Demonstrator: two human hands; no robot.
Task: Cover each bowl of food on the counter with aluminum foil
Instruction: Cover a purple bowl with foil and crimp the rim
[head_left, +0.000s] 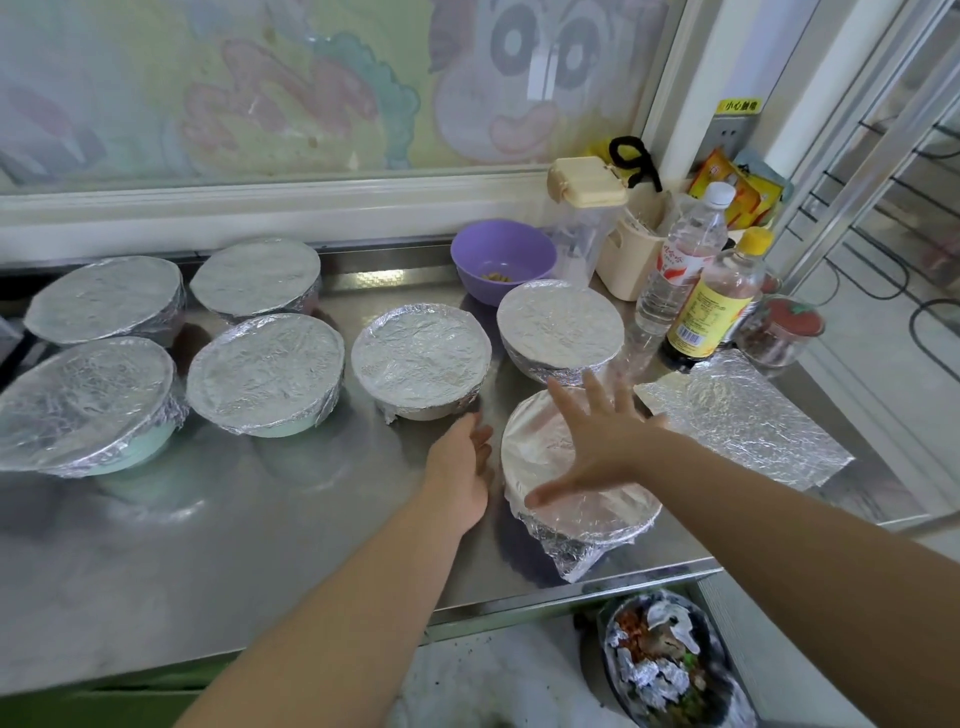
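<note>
1. The crumpled rectangular sheet of aluminium foil (743, 415) is seen lying loose on the stainless steel table (260, 519), just to the right of the right grip (597, 447). Its long axis runs from far-left to near-right. It is judged to be reached more readily by that grip than by the left grip (462, 467).
2. The right grip is spread wide with its fingers straight, over the top of the nearest foil-covered round bowl (582, 525). Nothing is held, and it cannot be told whether the foil is pressed or only hovered over.
3. The left grip is laid just beside that bowl's left wall, with its fingers relaxed and nothing held.
4. The uncovered purple plastic bowl (501, 257), with a little food in it, is placed at the back, beyond both grips. It is judged to be the last one left.
5. Seven foil-covered bowls, one uncovered bowl and one loose sheet are counted.
</note>
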